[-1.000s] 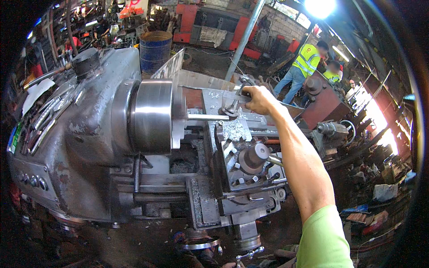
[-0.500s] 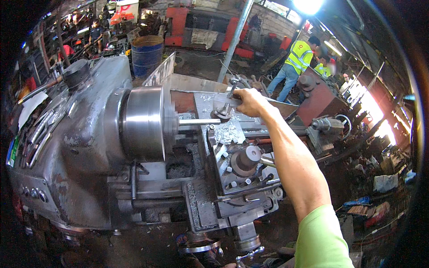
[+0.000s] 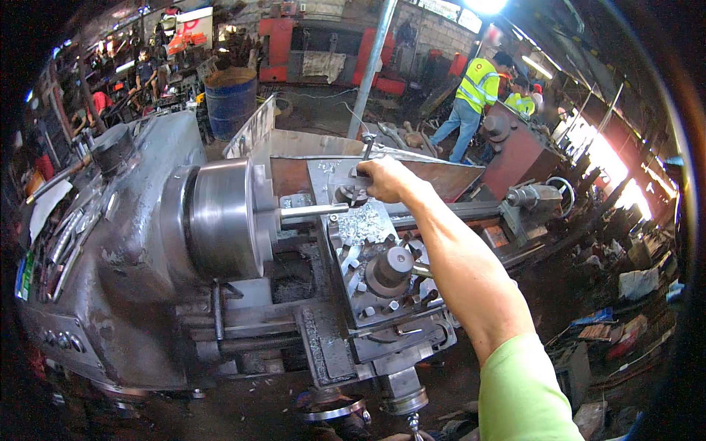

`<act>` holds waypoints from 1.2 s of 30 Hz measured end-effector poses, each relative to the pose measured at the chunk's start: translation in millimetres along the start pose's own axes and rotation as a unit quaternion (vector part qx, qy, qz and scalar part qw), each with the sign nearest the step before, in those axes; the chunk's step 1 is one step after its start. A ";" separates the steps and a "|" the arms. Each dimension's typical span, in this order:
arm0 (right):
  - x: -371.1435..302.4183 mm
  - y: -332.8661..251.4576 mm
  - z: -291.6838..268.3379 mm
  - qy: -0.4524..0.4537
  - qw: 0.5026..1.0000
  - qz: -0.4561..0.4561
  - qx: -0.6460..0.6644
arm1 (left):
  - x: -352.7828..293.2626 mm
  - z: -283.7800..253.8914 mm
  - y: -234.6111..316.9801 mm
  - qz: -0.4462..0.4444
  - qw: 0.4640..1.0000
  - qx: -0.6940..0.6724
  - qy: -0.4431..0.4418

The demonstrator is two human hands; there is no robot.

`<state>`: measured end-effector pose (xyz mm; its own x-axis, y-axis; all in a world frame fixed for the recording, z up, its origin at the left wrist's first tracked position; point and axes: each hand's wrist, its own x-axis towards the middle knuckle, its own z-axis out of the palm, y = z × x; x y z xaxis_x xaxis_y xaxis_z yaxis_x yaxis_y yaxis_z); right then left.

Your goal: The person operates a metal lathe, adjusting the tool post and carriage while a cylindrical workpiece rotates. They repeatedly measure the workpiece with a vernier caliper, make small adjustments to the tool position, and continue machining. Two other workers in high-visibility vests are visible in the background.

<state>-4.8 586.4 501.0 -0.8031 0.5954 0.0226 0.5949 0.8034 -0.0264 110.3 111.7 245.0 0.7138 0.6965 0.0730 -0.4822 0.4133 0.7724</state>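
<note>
My right hand [image 3: 386, 180] reaches across the lathe, fingers curled at a dark upright bar [image 3: 368, 143] with a knobbed top. Beneath the fingers is a dark round fitting [image 3: 351, 193], partly covered by the hand. Close to it ends a bright steel rod [image 3: 312, 211] that sticks out of the lathe chuck [image 3: 229, 218]; the chuck's jaws look smeared as if turning. Down at the lower edge, a sliver of my left hand [image 3: 398, 437] shows beside a metal crank handle [image 3: 414, 423]. Its fingers are cut off from view.
A square tool post [image 3: 392, 270] ringed with bolts stands on the carriage nearer me. Metal chips [image 3: 365, 224] lie over the slide. To the right is the tailstock [image 3: 535, 195]. A person in a yellow vest [image 3: 474, 88] stands beyond; a blue drum [image 3: 230, 103] is behind the headstock.
The whole view has shifted, moving the lathe slightly left and down in the picture. The crank handle has turned to a more upright angle. My right hand stays at the dark bar.
</note>
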 end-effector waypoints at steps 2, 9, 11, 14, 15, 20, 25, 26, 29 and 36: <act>0.9 -1.8 2.9 -0.004 1.000 0.007 0.005 | -17.6 -7.4 24.9 0.024 0.997 -0.008 -0.068; 1.5 -9.8 4.2 0.004 0.999 0.031 0.014 | -89.2 -28.2 47.2 -0.081 0.954 0.102 0.270; 0.6 -12.0 1.7 -0.005 0.999 0.034 0.012 | -104.5 -40.5 45.2 -0.113 0.917 0.176 0.340; -1.0 -14.6 -1.0 -0.013 0.999 0.028 0.017 | -119.2 -57.7 46.7 -0.182 0.878 0.202 0.394; -1.3 -15.1 -1.4 -0.011 0.999 0.029 0.016 | -121.5 -61.9 48.5 -0.241 0.867 0.197 0.390; 1.2 -15.9 -0.7 -0.021 0.999 0.040 0.019 | -120.4 -64.8 57.9 -0.268 0.841 0.243 0.403; 4.2 -14.0 0.0 -0.025 0.999 0.036 0.025 | -120.2 -63.2 53.8 -0.296 0.806 0.294 0.421; 4.1 -14.1 0.0 -0.027 0.999 0.038 0.023 | -121.5 -64.1 50.7 -0.314 0.773 0.335 0.438; 3.5 -14.9 -1.2 -0.027 0.998 0.045 0.024 | -127.3 -70.9 38.6 -0.285 0.680 0.477 0.479; 3.0 -14.9 -2.4 -0.027 0.998 0.046 0.026 | -136.9 -111.8 14.4 -0.446 0.694 0.481 0.296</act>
<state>-16.0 576.2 503.8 -0.7464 0.6645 -0.0367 0.6651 0.7428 -0.0772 -51.1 87.9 175.6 0.0400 0.6523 -0.7569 0.7834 0.4497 0.4290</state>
